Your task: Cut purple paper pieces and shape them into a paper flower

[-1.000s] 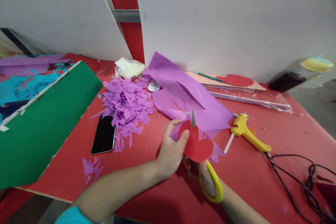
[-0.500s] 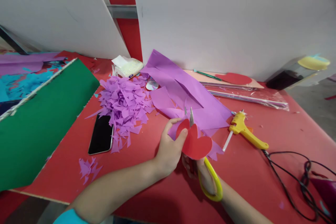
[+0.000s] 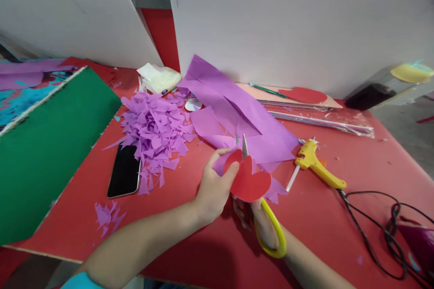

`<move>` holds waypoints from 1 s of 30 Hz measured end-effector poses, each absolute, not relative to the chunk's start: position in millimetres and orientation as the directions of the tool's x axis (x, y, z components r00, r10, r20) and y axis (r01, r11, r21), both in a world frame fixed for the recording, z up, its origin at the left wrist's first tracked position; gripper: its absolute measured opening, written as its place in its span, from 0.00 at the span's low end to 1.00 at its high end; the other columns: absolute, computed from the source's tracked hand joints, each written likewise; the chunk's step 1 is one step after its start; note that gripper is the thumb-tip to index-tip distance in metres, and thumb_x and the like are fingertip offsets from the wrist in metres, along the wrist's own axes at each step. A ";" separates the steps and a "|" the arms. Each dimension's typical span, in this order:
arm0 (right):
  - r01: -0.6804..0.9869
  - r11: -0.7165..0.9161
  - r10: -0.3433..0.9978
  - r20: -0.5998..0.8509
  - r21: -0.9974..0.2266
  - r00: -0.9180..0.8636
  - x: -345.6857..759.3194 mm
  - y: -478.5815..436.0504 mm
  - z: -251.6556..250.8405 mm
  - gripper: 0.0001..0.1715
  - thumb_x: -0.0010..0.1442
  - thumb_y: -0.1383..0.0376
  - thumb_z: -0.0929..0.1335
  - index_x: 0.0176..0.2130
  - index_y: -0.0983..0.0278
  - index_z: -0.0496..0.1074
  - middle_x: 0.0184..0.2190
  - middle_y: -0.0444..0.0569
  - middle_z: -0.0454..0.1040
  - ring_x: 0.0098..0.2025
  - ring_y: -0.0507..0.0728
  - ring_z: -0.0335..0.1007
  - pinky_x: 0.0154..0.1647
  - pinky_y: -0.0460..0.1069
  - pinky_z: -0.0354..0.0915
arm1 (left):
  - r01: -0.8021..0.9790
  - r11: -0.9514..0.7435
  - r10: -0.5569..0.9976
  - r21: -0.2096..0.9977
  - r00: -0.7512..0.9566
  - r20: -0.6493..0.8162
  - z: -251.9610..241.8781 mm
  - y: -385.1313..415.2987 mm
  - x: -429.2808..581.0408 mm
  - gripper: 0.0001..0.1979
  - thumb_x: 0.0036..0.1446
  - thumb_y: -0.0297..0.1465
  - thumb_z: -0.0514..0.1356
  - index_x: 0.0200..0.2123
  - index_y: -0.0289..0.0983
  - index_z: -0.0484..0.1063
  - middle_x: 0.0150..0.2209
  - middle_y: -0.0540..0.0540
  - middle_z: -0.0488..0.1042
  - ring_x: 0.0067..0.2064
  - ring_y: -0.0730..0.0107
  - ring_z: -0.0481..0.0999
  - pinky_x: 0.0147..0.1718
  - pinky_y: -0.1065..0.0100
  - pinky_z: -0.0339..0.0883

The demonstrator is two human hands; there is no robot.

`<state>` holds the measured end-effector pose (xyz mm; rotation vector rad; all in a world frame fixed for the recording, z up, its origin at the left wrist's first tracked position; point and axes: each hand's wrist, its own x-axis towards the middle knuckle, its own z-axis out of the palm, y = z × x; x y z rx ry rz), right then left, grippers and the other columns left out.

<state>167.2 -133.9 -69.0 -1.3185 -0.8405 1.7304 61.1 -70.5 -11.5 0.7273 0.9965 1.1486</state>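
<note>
1. A red paper heart (image 3: 249,184) is pinched at its left lobe by the left hand (image 3: 213,189), thumb on top and fingers (image 3: 220,152) curled shut behind it, with a scrap of purple paper held against its back.
2. Yellow-handled scissors (image 3: 267,228) are gripped by the right hand (image 3: 262,226), whose fingers are closed through the handle loops; most of that hand is hidden under the heart.
3. The scissor blades are seen rising behind the heart's notch, their tips slightly parted.
4. The heart is held just above the red worktop (image 3: 190,216), near its front edge and in front of a large purple sheet (image 3: 233,113).
5. A heap of purple paper scraps (image 3: 154,128) is found to the left, partly covering a black phone (image 3: 125,175).
6. A yellow glue gun (image 3: 317,167) is laid to the right of the heart, with a black cable (image 3: 373,230) beyond it.
7. A green board (image 3: 47,153) is propped along the worktop's left side.
</note>
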 end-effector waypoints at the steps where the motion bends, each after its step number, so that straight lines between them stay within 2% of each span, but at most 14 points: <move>1: -0.199 -0.474 0.879 -0.451 -0.858 -0.153 166.7 -134.1 -70.2 0.33 0.46 0.34 0.61 0.25 0.61 0.56 0.18 0.39 0.55 0.16 0.45 0.45 0.14 0.43 0.47 | -0.393 0.277 0.961 0.877 0.094 -0.262 -11.1 -70.3 61.0 0.12 0.52 0.30 0.62 0.41 0.40 0.68 0.37 0.51 0.76 0.35 0.75 0.74 0.37 0.73 0.69; 6: -0.242 -0.470 0.880 -0.433 -0.849 -0.194 165.4 -133.1 -77.8 0.34 0.46 0.34 0.59 0.23 0.62 0.54 0.16 0.37 0.51 0.15 0.44 0.42 0.13 0.42 0.43 | -0.410 0.302 0.953 0.861 0.115 -0.280 -7.7 -68.4 60.5 0.13 0.50 0.29 0.62 0.41 0.39 0.68 0.35 0.49 0.76 0.33 0.75 0.74 0.35 0.73 0.69; 9: -0.242 -0.476 0.877 -0.438 -0.845 -0.196 165.5 -131.9 -78.5 0.35 0.45 0.33 0.58 0.21 0.61 0.53 0.16 0.37 0.51 0.15 0.44 0.42 0.12 0.42 0.44 | -0.427 0.320 0.947 0.846 0.128 -0.294 -5.9 -66.4 60.1 0.13 0.50 0.29 0.63 0.41 0.39 0.68 0.35 0.50 0.76 0.33 0.76 0.74 0.35 0.73 0.70; 15: -0.101 -0.433 0.889 -0.406 -0.896 -0.209 168.5 -133.0 -72.1 0.36 0.47 0.32 0.54 0.20 0.61 0.52 0.14 0.37 0.47 0.15 0.45 0.41 0.12 0.43 0.42 | -0.436 0.340 0.940 0.833 0.124 -0.318 -3.5 -64.3 60.3 0.13 0.49 0.28 0.63 0.40 0.38 0.67 0.33 0.51 0.75 0.32 0.76 0.74 0.34 0.73 0.69; 18: -0.032 -0.393 0.909 -0.383 -0.919 -0.166 169.3 -132.5 -72.3 0.35 0.49 0.33 0.55 0.19 0.61 0.51 0.14 0.37 0.46 0.15 0.45 0.38 0.12 0.44 0.40 | -0.466 0.340 0.940 0.817 0.136 -0.314 -1.6 -62.9 60.2 0.12 0.49 0.28 0.63 0.38 0.38 0.68 0.31 0.52 0.75 0.31 0.77 0.74 0.33 0.74 0.68; 26: 0.021 -0.303 0.950 -0.304 -0.953 -0.075 169.9 -128.8 -80.3 0.32 0.51 0.38 0.59 0.18 0.61 0.54 0.14 0.40 0.51 0.16 0.46 0.40 0.13 0.45 0.40 | -0.482 0.339 0.940 0.808 0.135 -0.314 2.8 -60.7 58.7 0.12 0.47 0.27 0.63 0.37 0.37 0.69 0.30 0.52 0.75 0.29 0.78 0.73 0.30 0.75 0.67; 30: 0.039 -0.326 0.943 -0.328 -0.945 -0.054 170.1 -128.3 -84.1 0.30 0.52 0.40 0.60 0.18 0.61 0.56 0.13 0.39 0.52 0.15 0.46 0.41 0.12 0.45 0.42 | -0.474 0.332 0.942 0.816 0.126 -0.310 3.0 -60.0 58.2 0.13 0.46 0.27 0.63 0.37 0.36 0.69 0.31 0.51 0.75 0.30 0.77 0.73 0.32 0.74 0.68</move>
